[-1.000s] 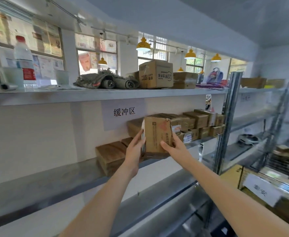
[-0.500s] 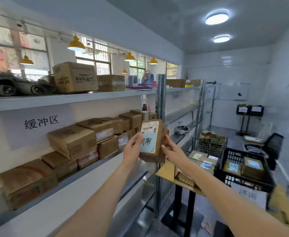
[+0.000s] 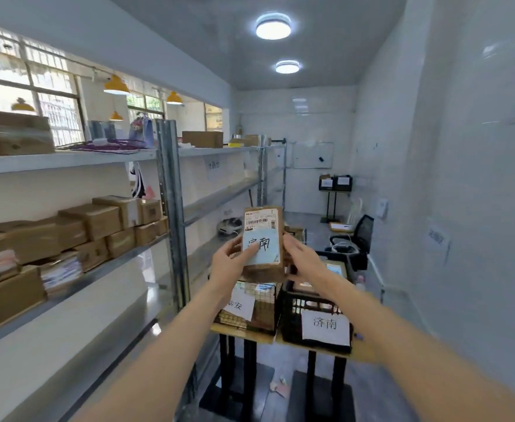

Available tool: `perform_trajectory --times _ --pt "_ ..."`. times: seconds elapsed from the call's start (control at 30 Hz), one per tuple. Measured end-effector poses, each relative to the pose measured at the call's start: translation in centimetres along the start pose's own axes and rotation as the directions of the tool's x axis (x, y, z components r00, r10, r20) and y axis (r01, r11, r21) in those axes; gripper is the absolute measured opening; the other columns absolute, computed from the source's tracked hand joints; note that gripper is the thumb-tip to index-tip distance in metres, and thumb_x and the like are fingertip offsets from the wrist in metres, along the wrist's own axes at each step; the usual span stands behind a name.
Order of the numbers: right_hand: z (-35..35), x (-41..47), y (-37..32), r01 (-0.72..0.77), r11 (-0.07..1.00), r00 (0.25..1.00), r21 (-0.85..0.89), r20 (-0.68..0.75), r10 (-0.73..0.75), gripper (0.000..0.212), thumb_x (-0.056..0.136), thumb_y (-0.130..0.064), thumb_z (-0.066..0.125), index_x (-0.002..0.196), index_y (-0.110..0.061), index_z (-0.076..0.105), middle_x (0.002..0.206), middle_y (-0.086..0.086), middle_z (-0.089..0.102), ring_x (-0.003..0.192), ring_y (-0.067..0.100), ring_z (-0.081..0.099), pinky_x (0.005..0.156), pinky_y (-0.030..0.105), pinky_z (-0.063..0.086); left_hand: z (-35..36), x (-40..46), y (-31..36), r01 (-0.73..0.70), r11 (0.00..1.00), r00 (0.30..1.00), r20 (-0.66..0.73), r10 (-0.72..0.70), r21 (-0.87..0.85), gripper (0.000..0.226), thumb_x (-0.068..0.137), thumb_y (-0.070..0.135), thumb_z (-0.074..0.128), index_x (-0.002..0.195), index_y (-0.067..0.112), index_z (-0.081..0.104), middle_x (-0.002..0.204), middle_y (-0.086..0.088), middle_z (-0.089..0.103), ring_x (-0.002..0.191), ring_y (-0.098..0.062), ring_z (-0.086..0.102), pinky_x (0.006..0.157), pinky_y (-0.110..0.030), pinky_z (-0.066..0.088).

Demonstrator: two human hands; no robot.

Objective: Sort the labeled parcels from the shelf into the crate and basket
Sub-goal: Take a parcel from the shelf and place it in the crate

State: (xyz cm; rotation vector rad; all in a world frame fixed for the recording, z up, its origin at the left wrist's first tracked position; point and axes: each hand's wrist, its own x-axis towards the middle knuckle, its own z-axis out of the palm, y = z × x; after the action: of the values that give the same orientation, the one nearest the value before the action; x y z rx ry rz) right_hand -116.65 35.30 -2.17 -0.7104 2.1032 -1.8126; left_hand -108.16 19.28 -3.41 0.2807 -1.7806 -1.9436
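I hold a brown cardboard parcel (image 3: 263,239) upright in front of me, its shipping label and a pale blue note with handwritten characters facing me. My left hand (image 3: 230,263) grips its left edge, thumb across the blue note. My right hand (image 3: 303,260) grips its right edge. Below and beyond the parcel stand a wire basket (image 3: 265,309) with a white paper label and, to its right, a black plastic crate (image 3: 292,318) with a white label; both hold parcels. More brown parcels (image 3: 97,220) are stacked on the metal shelf (image 3: 119,260) at my left.
The basket and crate rest on a small yellow-topped table (image 3: 244,335) with black legs. A shelf upright (image 3: 174,214) stands just left of it. A black office chair (image 3: 356,239) and another stand with boxes (image 3: 335,184) are farther back. The white wall runs along the right.
I have turned right from the shelf toward the table, carrying the parcel away from the stack. The parcel was rotated so its labelled face is toward me.
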Motion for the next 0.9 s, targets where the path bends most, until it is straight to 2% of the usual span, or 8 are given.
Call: perform_trajectory --times 0.1,0.2,0.37,0.5,0.6,0.7,0.77,0.9 --pt "-4.3 0.4 1.1 -0.020 1.000 0.999 -0.018 -0.025 0.020 0.036 0.105 -0.044 0.046 0.140 -0.039 0.040 0.104 -0.020 0.061 0.085 -0.006 0.058 0.054 0.010 0.051 4.3 2.2 -1.7 0.001 1.000 0.999 0.039 -0.002 0.022 0.039 0.084 0.032 0.081 0.118 0.033 0.062 0.113 -0.003 0.071 0.103 -0.020 0.070 0.081 -0.038 0.062" --pt "-7.9 2.0 2.8 -0.057 0.997 0.995 -0.043 -0.089 0.053 0.048 0.103 -0.037 0.055 0.148 -0.024 0.046 0.119 -0.006 0.069 0.103 0.007 0.067 0.069 0.022 0.059 7.8 4.4 -3.2 0.049 0.999 0.993 0.106 -0.048 -0.011 0.034 0.092 0.036 0.072 0.124 0.029 0.063 0.111 -0.005 0.073 0.101 -0.016 0.071 0.074 -0.036 0.063" --pt "-12.0 5.4 5.7 -0.129 0.992 0.980 -0.002 -0.152 0.127 0.031 0.103 -0.036 0.055 0.133 -0.027 0.055 0.116 -0.004 0.071 0.106 0.013 0.068 0.090 0.041 0.060 11.8 9.2 -6.3 0.110 0.994 0.972 0.207 -0.109 0.007 0.030 0.096 0.028 0.067 0.125 0.033 0.061 0.112 -0.003 0.072 0.084 -0.005 0.073 0.057 -0.021 0.056" --pt "-14.5 9.7 7.9 -0.172 0.985 0.969 -0.016 -0.181 0.166 0.026 0.104 -0.039 0.053 0.128 -0.032 0.057 0.115 -0.005 0.072 0.098 0.011 0.070 0.068 0.032 0.062 13.8 14.5 -9.0 0.128 0.990 0.957 0.256 -0.138 0.053 0.036 0.090 0.036 0.074 0.123 0.044 0.059 0.116 -0.005 0.070 0.095 -0.016 0.073 0.068 -0.032 0.061" --pt "-16.1 14.2 9.1 -0.172 0.983 0.966 -0.063 -0.209 0.155 0.027 0.105 -0.040 0.050 0.131 -0.037 0.055 0.116 -0.006 0.071 0.110 0.016 0.067 0.076 0.034 0.061 15.1 19.7 -11.4 0.154 0.984 0.942 0.286 -0.174 0.091 0.052 0.082 0.040 0.082 0.123 0.053 0.054 0.119 -0.009 0.071 0.097 -0.021 0.074 0.082 -0.053 0.062" --pt "-17.4 19.4 10.4 -0.196 0.978 0.956 -0.076 -0.236 0.174 0.028 0.104 -0.042 0.050 0.132 -0.046 0.048 0.113 -0.005 0.071 0.105 0.016 0.068 0.086 0.044 0.060 15.9 24.7 -13.2 0.213 0.969 0.909 0.339 -0.245 0.129 0.089 0.077 0.043 0.086 0.144 0.056 0.029 0.129 -0.001 0.066 0.103 -0.017 0.071 0.078 -0.046 0.061" --pt "-18.1 23.0 11.1 -0.218 0.971 0.952 -0.094 -0.238 0.190 0.032 0.104 -0.041 0.050 0.135 -0.048 0.045 0.109 -0.004 0.072 0.099 0.014 0.070 0.076 0.039 0.063 16.2 28.4 -14.7 0.251 0.954 0.885 0.362 -0.294 0.162 0.114 0.071 0.045 0.090 0.151 0.060 0.009 0.137 0.003 0.060 0.113 -0.019 0.066 0.090 -0.051 0.056" --pt "-19.1 29.6 12.6 -0.233 0.962 0.949 -0.142 -0.249 0.193 0.038 0.106 -0.039 0.049 0.143 -0.041 0.046 0.104 -0.005 0.071 0.094 0.010 0.070 0.063 0.026 0.060 17.0 35.7 -17.3 0.246 0.950 0.864 0.400 -0.305 0.191 0.119 0.068 0.047 0.091 0.148 0.066 0.006 0.132 0.003 0.065 0.109 -0.019 0.070 0.095 -0.054 0.055"
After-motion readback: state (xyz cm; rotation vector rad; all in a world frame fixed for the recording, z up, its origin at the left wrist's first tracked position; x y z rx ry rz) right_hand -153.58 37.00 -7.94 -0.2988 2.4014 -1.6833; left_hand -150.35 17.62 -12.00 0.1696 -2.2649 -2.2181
